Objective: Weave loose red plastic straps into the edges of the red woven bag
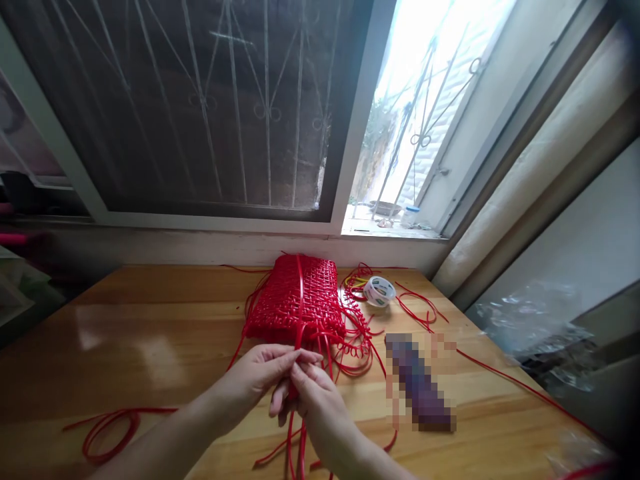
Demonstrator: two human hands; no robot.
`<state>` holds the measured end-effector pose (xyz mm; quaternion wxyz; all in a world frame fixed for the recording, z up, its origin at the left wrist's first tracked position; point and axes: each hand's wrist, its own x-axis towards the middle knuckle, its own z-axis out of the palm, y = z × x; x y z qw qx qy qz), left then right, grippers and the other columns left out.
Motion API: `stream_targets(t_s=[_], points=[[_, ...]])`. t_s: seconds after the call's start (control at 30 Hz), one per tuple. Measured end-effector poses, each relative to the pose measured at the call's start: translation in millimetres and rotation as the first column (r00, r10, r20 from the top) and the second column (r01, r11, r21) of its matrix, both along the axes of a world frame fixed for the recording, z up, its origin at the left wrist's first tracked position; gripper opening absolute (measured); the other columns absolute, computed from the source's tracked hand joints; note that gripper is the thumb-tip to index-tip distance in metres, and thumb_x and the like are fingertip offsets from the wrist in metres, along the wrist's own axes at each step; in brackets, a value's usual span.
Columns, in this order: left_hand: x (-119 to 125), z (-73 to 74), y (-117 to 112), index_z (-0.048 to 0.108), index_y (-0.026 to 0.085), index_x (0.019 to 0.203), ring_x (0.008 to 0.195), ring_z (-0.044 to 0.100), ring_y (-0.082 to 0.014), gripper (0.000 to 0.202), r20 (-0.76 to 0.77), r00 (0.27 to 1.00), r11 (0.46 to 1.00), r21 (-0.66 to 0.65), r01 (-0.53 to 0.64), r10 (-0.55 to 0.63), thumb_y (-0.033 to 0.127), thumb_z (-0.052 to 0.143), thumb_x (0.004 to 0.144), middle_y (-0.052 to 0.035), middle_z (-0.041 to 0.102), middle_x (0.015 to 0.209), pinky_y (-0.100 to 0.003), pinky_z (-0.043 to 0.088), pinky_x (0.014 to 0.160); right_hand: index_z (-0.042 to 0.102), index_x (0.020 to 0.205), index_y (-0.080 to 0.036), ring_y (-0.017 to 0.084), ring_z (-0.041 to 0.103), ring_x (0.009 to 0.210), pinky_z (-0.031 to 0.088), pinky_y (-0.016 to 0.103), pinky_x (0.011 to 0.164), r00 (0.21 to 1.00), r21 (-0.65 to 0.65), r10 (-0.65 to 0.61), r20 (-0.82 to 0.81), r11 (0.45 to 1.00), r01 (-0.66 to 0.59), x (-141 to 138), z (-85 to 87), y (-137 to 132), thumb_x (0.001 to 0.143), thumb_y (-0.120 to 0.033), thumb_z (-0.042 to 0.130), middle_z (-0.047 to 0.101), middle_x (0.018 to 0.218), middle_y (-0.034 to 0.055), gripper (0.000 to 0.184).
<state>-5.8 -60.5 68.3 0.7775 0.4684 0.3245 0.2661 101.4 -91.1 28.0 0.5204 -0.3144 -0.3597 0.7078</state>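
Observation:
A red woven basket (300, 293), made of flat glossy strips, lies on the wooden table near the window wall. From its near edge several loose red strips (301, 440) run toward me and hang past my hands. My left hand (273, 367) pinches a red strip just in front of the basket, thumb and fingers pressed together. Against it, my right hand (315, 393) is closed on the same strips, its thumb touching the left fingertips. The fingers partly cover the strips where they are gripped.
On the wooden table (165, 320), a roll of clear tape (379, 292) stands right of the basket beside yellow-and-red handles, perhaps scissors (356, 285). Coiled red strips (113, 433) lie at left, others at right. A blurred-out dark object (420, 387) lies at right. Behind is a barred window.

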Motion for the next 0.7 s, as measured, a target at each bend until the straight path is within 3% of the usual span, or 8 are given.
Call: stream_targets(t_s=[0.13, 0.2, 0.27, 0.37, 0.47, 0.57, 0.7], points=[[-4.1, 0.4, 6.6, 0.064, 0.014, 0.085, 0.034, 0.041, -0.009, 0.029, 0.007, 0.999, 0.999, 0.011, -0.044, 0.044, 0.036, 0.046, 0.078, 0.0, 0.053, 0.049, -0.023, 0.035, 0.038, 0.057, 0.074, -0.01, 0.008, 0.047, 0.044, 0.036, 0.019, 0.041, 0.969, 0.074, 0.164, 0.183, 0.981, -0.18, 14.8, 5.6, 11.7, 0.074, -0.051, 0.051, 0.053, 0.05, 0.0011, 0.041], [-6.6, 6.4, 8.3, 0.063, 0.014, 0.07, 0.048, 0.049, -0.0116, 0.025, -0.061, 0.985, 0.971, 0.186, -0.149, 0.163, 0.034, 0.049, 0.075, -0.0023, 0.056, 0.059, -0.023, 0.037, 0.045, 0.06, 0.076, -0.011, 0.007, 0.047, 0.048, 0.034, 0.017, 0.043, 0.938, 0.104, 0.171, 0.302, 0.972, -0.211, 29.3, 13.3, 19.4, 0.068, -0.045, 0.061, 0.053, 0.055, 0.0001, 0.035], [-7.7, 13.6, 6.6, 0.059, 0.014, 0.059, 0.061, 0.052, -0.0136, 0.026, -0.182, 0.944, 0.896, 0.405, -0.183, 0.275, 0.034, 0.05, 0.075, -0.003, 0.057, 0.063, -0.022, 0.038, 0.056, 0.062, 0.084, -0.013, 0.003, 0.039, 0.046, 0.029, 0.015, 0.04, 0.949, 0.108, 0.076, 0.305, 0.988, -0.114, 42.0, 21.2, 24.2, 0.067, -0.039, 0.065, 0.051, 0.058, -0.0024, 0.031], [-5.1, 19.6, -2.6, 0.055, 0.017, 0.06, 0.056, 0.048, -0.0127, 0.028, -0.416, 0.88, 0.847, 0.531, 0.029, 0.231, 0.035, 0.044, 0.079, -0.0003, 0.055, 0.056, -0.022, 0.034, 0.056, 0.061, 0.092, -0.015, 0.001, 0.021, 0.04, 0.017, 0.015, 0.036, 0.989, 0.045, 0.063, 0.134, 0.997, -0.069, 49.7, 27.2, 25.4, 0.073, -0.037, 0.061, 0.034, 0.049, -0.0081, 0.03], [-2.3, 19.9, -12.0, 0.048, 0.018, 0.058, 0.047, 0.039, -0.0108, 0.028, -0.55, 0.817, 0.811, 0.549, 0.201, 0.171, 0.035, 0.041, 0.08, 0.0031, 0.046, 0.048, -0.022, 0.027, 0.049, 0.062, 0.08, -0.012, 0.001, 0.012, 0.038, 0.009, 0.016, 0.035, 0.997, -0.016, 0.073, -0.011, 0.997, -0.073, 51.0, 27.7, 27.6, 0.074, -0.036, 0.059, 0.02, 0.044, -0.0105, 0.025], [-10.5, 19.5, -11.9, 0.045, 0.018, 0.056, 0.046, 0.03, -0.0096, 0.031, -0.587, 0.793, 0.803, 0.547, 0.239, 0.164, 0.037, 0.04, 0.08, 0.0046, 0.036, 0.048, -0.022, 0.021, 0.045, 0.059, 0.073, -0.013, 0.001, 0.013, 0.037, 0.008, 0.016, 0.034, 0.997, -0.028, -0.04, -0.064, 0.999, 0.039, 65.2, 32.4, 40.4, 0.072, -0.037, 0.061, 0.021, 0.044, -0.0104, 0.025], [-47.4, 15.1, 2.9, 0.051, 0.017, 0.058, 0.048, 0.029, -0.0089, 0.029, -0.543, 0.834, 0.856, 0.473, 0.209, 0.096, 0.039, 0.047, 0.077, 0.0046, 0.034, 0.051, -0.021, 0.02, 0.045, 0.054, 0.07, -0.015, 0.002, 0.013, 0.037, 0.01, 0.016, 0.032, 0.975, 0.041, -0.219, -0.043, 0.975, 0.221, 114.7, 44.4, 73.1, 0.069, -0.034, 0.064, 0.022, 0.045, -0.0104, 0.021]])
